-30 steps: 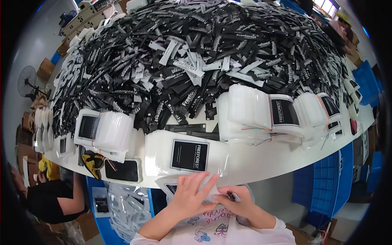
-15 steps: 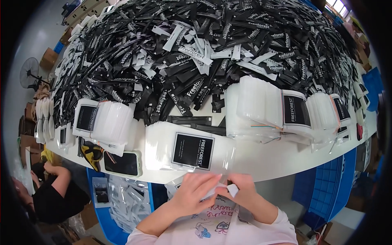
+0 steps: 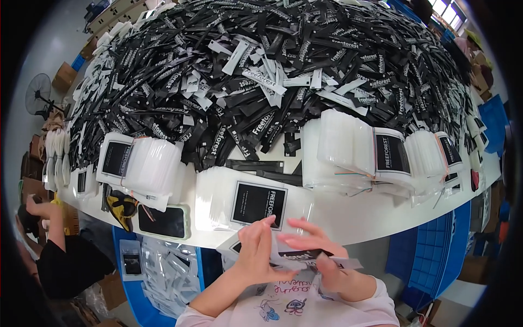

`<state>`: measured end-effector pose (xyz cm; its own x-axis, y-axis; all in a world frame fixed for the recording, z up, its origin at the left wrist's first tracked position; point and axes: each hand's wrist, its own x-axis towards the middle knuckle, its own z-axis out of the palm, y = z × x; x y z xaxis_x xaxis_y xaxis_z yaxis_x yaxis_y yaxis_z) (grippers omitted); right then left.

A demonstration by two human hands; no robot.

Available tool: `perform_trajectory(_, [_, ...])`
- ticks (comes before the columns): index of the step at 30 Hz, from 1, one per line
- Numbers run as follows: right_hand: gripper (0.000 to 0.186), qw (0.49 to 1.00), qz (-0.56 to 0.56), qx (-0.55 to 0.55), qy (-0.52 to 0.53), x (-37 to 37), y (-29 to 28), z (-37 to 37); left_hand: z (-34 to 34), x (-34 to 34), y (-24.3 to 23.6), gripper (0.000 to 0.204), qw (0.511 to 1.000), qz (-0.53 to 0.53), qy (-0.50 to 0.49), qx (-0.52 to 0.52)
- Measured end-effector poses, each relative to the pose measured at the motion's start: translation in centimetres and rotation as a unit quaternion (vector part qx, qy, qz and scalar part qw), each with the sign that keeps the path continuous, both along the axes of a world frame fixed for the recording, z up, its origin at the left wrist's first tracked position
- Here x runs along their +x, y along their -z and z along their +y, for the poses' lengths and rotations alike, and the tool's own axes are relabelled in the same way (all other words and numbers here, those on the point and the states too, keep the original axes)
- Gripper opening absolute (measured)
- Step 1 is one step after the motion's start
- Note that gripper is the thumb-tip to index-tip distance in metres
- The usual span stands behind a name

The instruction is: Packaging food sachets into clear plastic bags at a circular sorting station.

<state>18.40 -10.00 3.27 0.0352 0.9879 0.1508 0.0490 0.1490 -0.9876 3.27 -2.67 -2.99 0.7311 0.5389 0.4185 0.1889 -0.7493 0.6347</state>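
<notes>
**Holding State at the Near Edge**

The right hand (image 3: 329, 261) is positioned in front of the near edge of the curved, white-topped desk (image 3: 376, 218). Its thumb lies across a set of flat, narrow stick packets with black and whitish surfaces (image 3: 306, 255), holding them against the palm side. The upper fingers extend toward the left hand (image 3: 253, 253). One whitish packet end projects to the right of the thumb. The exact packet count cannot be determined.

The left hand is adjacent, with its fingers raised close together and its thumb directed toward the packets. Whether it grips anything cannot be determined.

Directly beyond the hands, a flat stack of translucent plastic pouches with a black rectangular label (image 3: 253, 199) lies on the desk. To its left is a banded bundle of translucent pouches (image 3: 151, 168); to its right stands a larger banded bundle of the same kind (image 3: 346, 146). A dark-screened phone in a pale case (image 3: 163, 221) lies near the edge, beside a yellow-and-black object (image 3: 121, 209). A broad heap of black and white stick packets (image 3: 272, 71) covers the far part of the desk.
</notes>
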Motion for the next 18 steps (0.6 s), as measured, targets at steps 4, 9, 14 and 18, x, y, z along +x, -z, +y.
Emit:
perform_trajectory(4, [0.048,0.99,-0.07,0.027,0.118,-1.6,0.8,0.5,-0.3,0.3,-0.4,0.116,0.998,-0.059,0.027,-0.026])
perform_trajectory(9, [0.042,0.919,-0.349,0.132,0.125,-0.2,1.6,-1.6,0.4,-0.6,-1.4,0.107,0.996,-0.02,0.036,-0.083])
perform_trajectory(14, [0.024,0.921,-0.378,0.09,0.011,0.3,2.7,-1.4,0.5,-0.4,-2.6,0.098,0.993,0.048,0.105,-0.015])
perform_trajectory(18, [0.022,0.943,-0.316,0.104,-0.024,1.6,2.5,-0.6,2.6,-1.5,-2.7,0.094,0.98,0.054,0.117,-0.154])
